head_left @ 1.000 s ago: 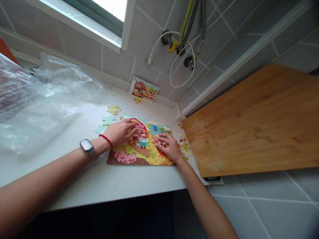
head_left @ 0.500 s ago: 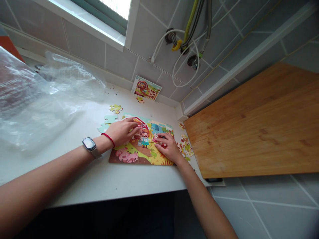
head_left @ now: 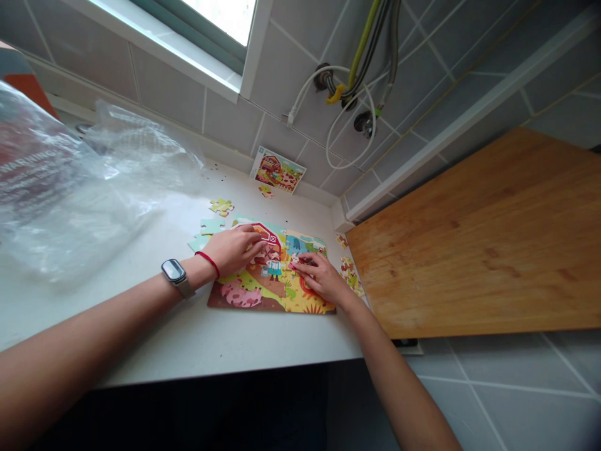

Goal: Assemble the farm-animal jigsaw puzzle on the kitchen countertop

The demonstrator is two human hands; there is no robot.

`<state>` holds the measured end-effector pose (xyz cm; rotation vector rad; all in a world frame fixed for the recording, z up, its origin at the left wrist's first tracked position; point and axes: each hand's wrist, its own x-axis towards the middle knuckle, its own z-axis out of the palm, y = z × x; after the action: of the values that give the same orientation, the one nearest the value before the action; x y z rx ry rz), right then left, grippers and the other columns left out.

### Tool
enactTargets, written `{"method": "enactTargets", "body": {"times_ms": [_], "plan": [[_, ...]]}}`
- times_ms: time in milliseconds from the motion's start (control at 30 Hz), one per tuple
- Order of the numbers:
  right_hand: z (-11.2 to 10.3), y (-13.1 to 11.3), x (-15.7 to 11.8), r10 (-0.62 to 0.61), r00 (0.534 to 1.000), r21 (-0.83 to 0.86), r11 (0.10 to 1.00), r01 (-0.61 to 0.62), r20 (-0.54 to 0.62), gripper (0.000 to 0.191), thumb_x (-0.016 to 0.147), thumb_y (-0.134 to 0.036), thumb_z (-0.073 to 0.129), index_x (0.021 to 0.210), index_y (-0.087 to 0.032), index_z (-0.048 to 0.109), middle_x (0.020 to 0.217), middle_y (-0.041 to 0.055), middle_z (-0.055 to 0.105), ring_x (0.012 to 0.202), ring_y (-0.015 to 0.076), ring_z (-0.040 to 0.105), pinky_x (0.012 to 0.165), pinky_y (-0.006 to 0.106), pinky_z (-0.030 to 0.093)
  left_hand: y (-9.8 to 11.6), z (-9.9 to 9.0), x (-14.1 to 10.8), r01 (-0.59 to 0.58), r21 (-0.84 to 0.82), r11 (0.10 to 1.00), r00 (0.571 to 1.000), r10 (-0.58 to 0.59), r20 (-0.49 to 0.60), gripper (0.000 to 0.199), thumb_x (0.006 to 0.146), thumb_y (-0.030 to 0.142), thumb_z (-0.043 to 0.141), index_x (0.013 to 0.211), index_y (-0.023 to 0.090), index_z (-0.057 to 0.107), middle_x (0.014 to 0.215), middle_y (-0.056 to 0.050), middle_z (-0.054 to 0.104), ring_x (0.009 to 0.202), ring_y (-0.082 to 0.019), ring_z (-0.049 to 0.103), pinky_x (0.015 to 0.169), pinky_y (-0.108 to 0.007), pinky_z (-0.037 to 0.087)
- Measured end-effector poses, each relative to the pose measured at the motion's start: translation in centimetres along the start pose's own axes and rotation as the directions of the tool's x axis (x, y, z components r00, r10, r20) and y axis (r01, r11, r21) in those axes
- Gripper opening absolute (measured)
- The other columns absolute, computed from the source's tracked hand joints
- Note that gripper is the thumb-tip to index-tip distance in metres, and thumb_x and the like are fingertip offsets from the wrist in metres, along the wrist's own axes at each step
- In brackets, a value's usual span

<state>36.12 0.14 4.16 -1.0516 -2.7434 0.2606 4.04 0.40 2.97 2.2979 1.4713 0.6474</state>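
A jigsaw puzzle (head_left: 272, 289) with a farm picture lies on the white counter, showing a red barn, a farmer and a pink pig. My left hand (head_left: 239, 247) rests flat on its left part, fingers stretched over the barn, with no piece visible in them. On the right part, my right hand (head_left: 323, 275) has thumb and fingers brought together at a small puzzle piece (head_left: 293, 265) by the white rabbit; the fingers partly cover it. Light green puzzle pieces (head_left: 212, 226) lie beside my left hand.
Loose pieces (head_left: 350, 274) lie between the puzzle and a leaning wooden board (head_left: 474, 250). More pieces (head_left: 221, 207) sit behind the puzzle. A picture card (head_left: 278, 170) leans on the tiled wall. Clear plastic bags (head_left: 117, 169) cover the counter's left side. Hoses (head_left: 359, 50) hang above.
My right thumb and fingers have drawn together and shifted slightly right, uncovering more of the yellow area below. My left hand stays on the puzzle. The view has shifted slightly.
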Motion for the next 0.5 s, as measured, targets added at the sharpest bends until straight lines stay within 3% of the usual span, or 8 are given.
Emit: {"method": "enactTargets", "body": {"times_ms": [333,500], "plan": [[-0.9,0.0,0.2,-0.007,0.996,-0.068,0.998,0.012,0.086,0.053,0.095,-0.01,0.063,0.142,-0.034,0.068,0.136,0.0112,0.061,0.122,0.0266,0.059,0.108,0.047,0.052,-0.2,0.2,0.0,-0.035,-0.009,0.999,0.999,0.035,-0.019,0.052,0.108,0.052,0.033,0.109,0.023,0.076,0.125,-0.01,0.07,0.107,-0.023,0.068,0.093,-0.036,0.055],[-1.3,-0.1,0.0,0.036,0.991,-0.132,0.991,-0.019,0.127,0.06,0.094,-0.008,0.065,0.145,-0.04,0.065,0.135,0.0096,0.062,0.12,0.0269,0.059,0.105,0.046,0.052,-0.2,0.3,0.0,-0.008,-0.017,1.0,1.0,0.008,-0.009,0.052,0.108,0.052,0.034,0.108,0.021,0.076,0.126,-0.012,0.069,0.106,-0.026,0.068,0.092,-0.041,0.056]]}}
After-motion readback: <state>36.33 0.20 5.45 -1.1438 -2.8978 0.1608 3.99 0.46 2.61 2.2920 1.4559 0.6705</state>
